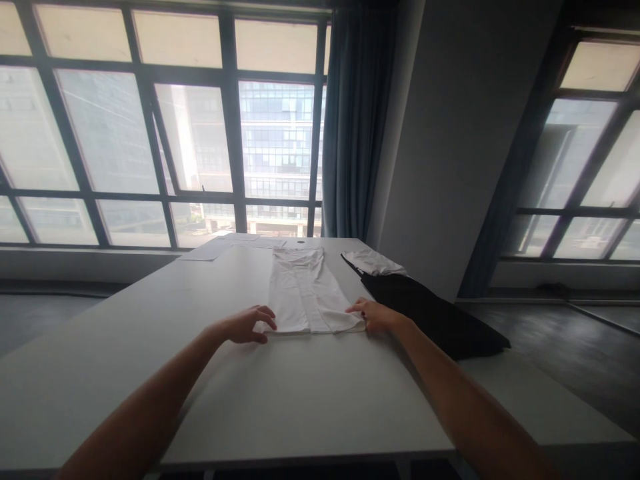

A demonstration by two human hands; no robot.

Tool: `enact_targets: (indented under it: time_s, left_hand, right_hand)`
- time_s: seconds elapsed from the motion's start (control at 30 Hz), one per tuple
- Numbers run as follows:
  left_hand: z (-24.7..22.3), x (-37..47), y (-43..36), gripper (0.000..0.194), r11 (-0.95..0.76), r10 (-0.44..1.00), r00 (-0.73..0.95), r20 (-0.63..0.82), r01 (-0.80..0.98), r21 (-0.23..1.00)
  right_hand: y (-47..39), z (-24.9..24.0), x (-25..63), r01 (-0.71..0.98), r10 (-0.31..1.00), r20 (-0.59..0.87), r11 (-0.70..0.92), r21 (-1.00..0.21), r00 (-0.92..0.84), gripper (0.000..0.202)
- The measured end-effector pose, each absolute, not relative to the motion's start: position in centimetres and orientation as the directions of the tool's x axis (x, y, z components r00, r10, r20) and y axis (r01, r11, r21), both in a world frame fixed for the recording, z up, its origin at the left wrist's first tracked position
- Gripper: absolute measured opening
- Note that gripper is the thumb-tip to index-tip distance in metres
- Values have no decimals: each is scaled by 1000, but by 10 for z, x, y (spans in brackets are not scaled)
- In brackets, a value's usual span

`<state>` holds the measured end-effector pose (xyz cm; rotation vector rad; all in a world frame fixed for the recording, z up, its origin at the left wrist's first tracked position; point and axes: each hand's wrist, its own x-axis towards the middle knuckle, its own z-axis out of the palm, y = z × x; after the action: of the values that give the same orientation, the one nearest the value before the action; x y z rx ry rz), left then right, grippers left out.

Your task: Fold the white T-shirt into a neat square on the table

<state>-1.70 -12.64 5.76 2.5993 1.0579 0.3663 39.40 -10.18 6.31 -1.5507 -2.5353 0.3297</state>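
Observation:
A white folded garment (295,300), shirt-like with a strip down its middle, lies lengthwise on the white table (200,380). At its near left corner is my left hand (247,325), fingertips at the cloth's edge and thumb apart from them. My right hand (377,316) is at the near right corner, its index finger stretched over the fabric and the other fingers curled at the edge. The hem curves up slightly there. The underside of the right hand's grip is hidden.
Right of the garment lies a black folded cloth (430,313), with a crumpled white cloth (375,262) at its far end. Paper sheets (205,250) lie toward the table's far left. Beyond stand windows, a blue curtain (353,133) and a pillar (465,133).

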Motion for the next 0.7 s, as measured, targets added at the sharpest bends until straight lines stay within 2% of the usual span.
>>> enact_targets:
  time_s: [0.1,0.17,0.3,0.4,0.53,0.7]
  left_hand:
    - [56,-17,-126,37,-682,719,673,174,637,359]
    - [58,-15,-126,36,-672,737,638,222,660,336]
    - [65,-15,-124,37,-657,748,521,411,667,351]
    - [66,-15,-122,36,-648,749,440,495,639,414]
    - [73,-16,-128,39,-621,783,459,420,601,503]
    - [118,-22,-145,47,-558,760,610,224,436,706]
  right_hand:
    - [-100,59,390,810,854,158,520,-270,-495,32]
    - [-98,59,389,760,834,229,552,-343,-503,19]
    - [-92,62,392,608,807,379,591,-530,-453,34]
    - [-91,63,391,571,817,414,577,-584,-402,46]
    - [-99,69,387,557,835,354,547,-625,-422,50]
    - [-108,101,386,400,802,256,512,-761,-540,56]
